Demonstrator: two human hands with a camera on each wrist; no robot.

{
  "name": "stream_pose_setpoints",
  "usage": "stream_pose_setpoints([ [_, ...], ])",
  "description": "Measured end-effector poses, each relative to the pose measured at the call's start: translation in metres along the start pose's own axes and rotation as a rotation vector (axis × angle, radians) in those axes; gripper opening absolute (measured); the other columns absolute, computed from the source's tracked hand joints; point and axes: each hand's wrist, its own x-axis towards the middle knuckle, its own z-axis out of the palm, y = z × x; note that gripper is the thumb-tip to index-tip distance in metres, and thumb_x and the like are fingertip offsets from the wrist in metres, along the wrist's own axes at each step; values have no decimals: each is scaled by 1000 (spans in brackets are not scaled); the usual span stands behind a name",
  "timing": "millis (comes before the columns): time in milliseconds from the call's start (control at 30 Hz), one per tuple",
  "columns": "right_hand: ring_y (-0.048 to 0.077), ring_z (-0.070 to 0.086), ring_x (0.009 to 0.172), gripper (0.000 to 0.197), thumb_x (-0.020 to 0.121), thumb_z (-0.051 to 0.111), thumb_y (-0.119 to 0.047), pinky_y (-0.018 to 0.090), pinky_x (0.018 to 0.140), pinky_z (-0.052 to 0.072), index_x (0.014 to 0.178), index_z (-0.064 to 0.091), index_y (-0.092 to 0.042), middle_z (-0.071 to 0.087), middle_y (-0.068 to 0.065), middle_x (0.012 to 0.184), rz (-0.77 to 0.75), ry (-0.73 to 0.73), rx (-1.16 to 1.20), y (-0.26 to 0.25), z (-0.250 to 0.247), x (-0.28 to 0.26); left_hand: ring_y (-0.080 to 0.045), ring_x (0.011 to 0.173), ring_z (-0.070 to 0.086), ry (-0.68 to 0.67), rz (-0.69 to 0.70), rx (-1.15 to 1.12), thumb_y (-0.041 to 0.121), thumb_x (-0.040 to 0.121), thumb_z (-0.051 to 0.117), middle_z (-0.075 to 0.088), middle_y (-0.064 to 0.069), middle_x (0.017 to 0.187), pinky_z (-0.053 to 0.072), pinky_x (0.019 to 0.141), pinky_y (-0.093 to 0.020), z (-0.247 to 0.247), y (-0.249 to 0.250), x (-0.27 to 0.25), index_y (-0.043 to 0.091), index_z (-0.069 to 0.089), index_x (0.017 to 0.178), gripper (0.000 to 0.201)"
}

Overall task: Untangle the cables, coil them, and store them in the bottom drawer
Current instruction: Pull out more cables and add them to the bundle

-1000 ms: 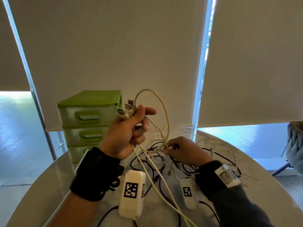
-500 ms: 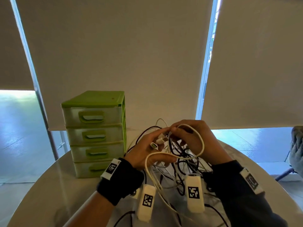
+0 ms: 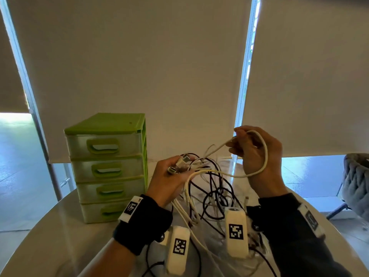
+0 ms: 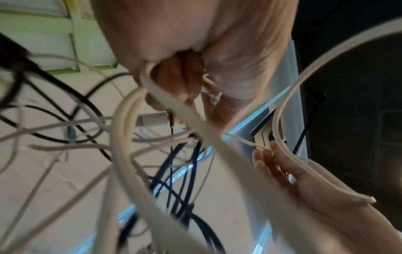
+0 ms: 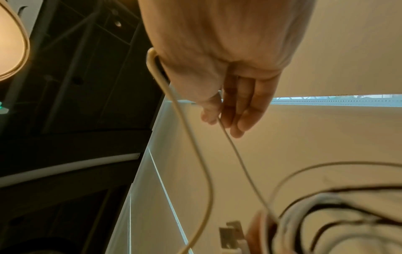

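Note:
A tangle of black and white cables (image 3: pixel 215 198) lies on the round table (image 3: pixel 60 236). My left hand (image 3: pixel 179 168) grips a white cable's plug ends (image 3: pixel 184 159) just above the tangle; in the left wrist view its fingers (image 4: pixel 185 80) curl round thick white cable (image 4: pixel 195 120). My right hand (image 3: pixel 236 140) is raised to the right and pinches a thin white cable (image 3: pixel 215 149) between thumb and fingers (image 5: pixel 239 110). A thick white cable loop (image 3: pixel 264 156) wraps round the back of that hand. The green drawer unit (image 3: pixel 107 166) stands to the left, its bottom drawer (image 3: pixel 101 210) closed.
The drawer unit stands near the table's far left edge. A grey padded chair (image 3: pixel 357 182) is off the table at the right. Drawn roller blinds (image 3: pixel 139 66) cover the window behind. Bare tabletop shows in front of the drawers.
My left hand came down from beside the top drawer to just above the tangle. My right hand rose from the tangle, met the left, then pulled up and right with the cable.

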Motion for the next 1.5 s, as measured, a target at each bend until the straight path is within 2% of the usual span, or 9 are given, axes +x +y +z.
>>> stream_pose_setpoints([
  [267,19,70,69,13,98,52,-10,26,68,57,88,61,-11,64,3,68,71,244,294,-15,-43,24,-28,72,63,237,-178,117,3,77,77,70,-16,76,49,65,-32,-16,-39,9,18,66,72,19],
  [333,20,71,72,12,98,52,-11,28,71,58,90,62,-10,66,4,70,104,210,315,-15,-44,24,-28,72,63,211,-204,90,-1,71,79,70,-8,76,50,62,-31,-16,-37,9,22,65,75,27],
  [467,21,72,72,12,97,52,-11,28,69,58,90,63,-10,69,3,69,138,111,357,-14,-28,18,10,78,63,107,-39,13,8,72,82,66,19,76,49,65,-9,-2,-2,3,26,71,93,30],
  [633,17,72,70,11,91,50,-18,20,57,55,89,60,-11,69,1,68,136,15,607,-29,-15,12,-12,75,66,62,-29,189,25,83,74,71,10,76,54,73,-28,20,-2,3,25,72,83,2],
  [733,13,70,66,16,82,54,-25,16,55,54,92,57,-12,67,-1,65,124,81,702,-36,-23,15,-14,61,52,198,-19,231,30,79,76,56,5,63,44,62,-29,17,-20,10,17,55,73,26],
  [933,12,69,59,14,79,53,-20,16,49,53,88,59,-11,66,3,62,239,33,769,-29,-5,8,-7,83,68,-237,76,388,26,81,77,71,13,74,55,76,-37,16,-23,7,41,65,58,30],
  [1167,25,69,80,37,75,70,-5,32,67,57,108,63,-18,69,4,79,234,-390,153,-16,0,-1,-1,66,61,59,100,105,10,86,69,71,4,68,48,65,-20,11,-1,11,9,73,73,14],
  [1333,21,69,90,53,81,74,-10,38,84,58,129,53,-21,69,6,93,386,-666,-282,5,17,-16,-15,62,57,113,137,38,18,89,66,65,-16,68,47,59,-38,8,13,10,5,69,72,22],
  [1500,14,53,123,77,82,73,-31,30,106,42,147,33,-28,58,1,129,364,-745,-570,19,8,-15,3,37,42,211,-35,-200,17,93,60,56,13,51,34,43,-19,3,16,17,16,70,81,15],
])
